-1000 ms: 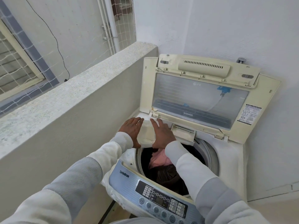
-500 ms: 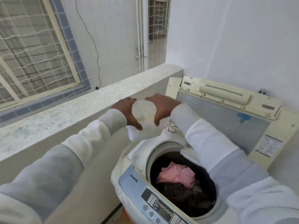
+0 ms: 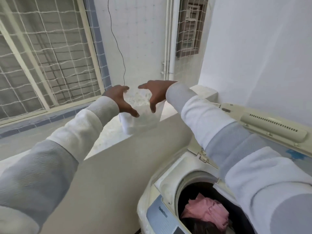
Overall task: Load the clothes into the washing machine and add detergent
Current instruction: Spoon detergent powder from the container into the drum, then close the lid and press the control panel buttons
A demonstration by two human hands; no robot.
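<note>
My left hand (image 3: pixel 120 101) and my right hand (image 3: pixel 156 93) hold a translucent white detergent container (image 3: pixel 141 118) between them, thumbs on its near side. Pale powder shows inside it. The container is at the top of the speckled ledge (image 3: pixel 108 134), left of the machine; I cannot tell whether it rests there. The top-loading washing machine (image 3: pixel 166 181) stands at the lower right with its lid (image 3: pixel 271 127) raised. In its drum lie a pink garment (image 3: pixel 208 211) and a dark garment (image 3: pixel 200 226).
A low parapet wall (image 3: pixel 121 169) runs along the machine's left side. Beyond it are a netted window (image 3: pixel 45 53), a hanging black wire (image 3: pixel 118 48) and white drain pipes (image 3: pixel 169 39). A white wall (image 3: pixel 256 48) rises behind the machine.
Both hands have lifted the container from the machine's back-left corner and carried it up and left to the ledge. My view has swung up and left with them.
</note>
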